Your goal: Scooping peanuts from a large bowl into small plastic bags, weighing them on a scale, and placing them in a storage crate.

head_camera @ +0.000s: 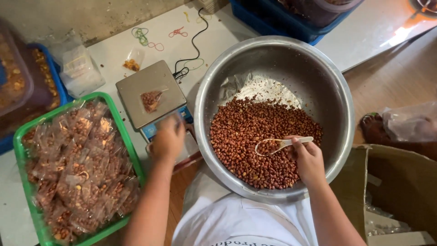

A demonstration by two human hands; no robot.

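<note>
My right hand (308, 158) grips a white plastic spoon (278, 145) loaded with red-brown peanuts, low over the peanuts (255, 136) heaped in a large steel bowl (327, 82). My left hand (168, 139) rests with curled fingers at the front edge of a small digital scale (150, 91); what it touches under the fingers is hidden. On the scale's steel plate lies a small clear bag of peanuts (150, 100).
A green basket (120, 123) at left is piled with several sealed peanut bags. Rubber bands (142, 35) and a black cable (193, 43) lie on the white tabletop. Blue crates stand at the back and far left. A cardboard box (396, 182) sits at right.
</note>
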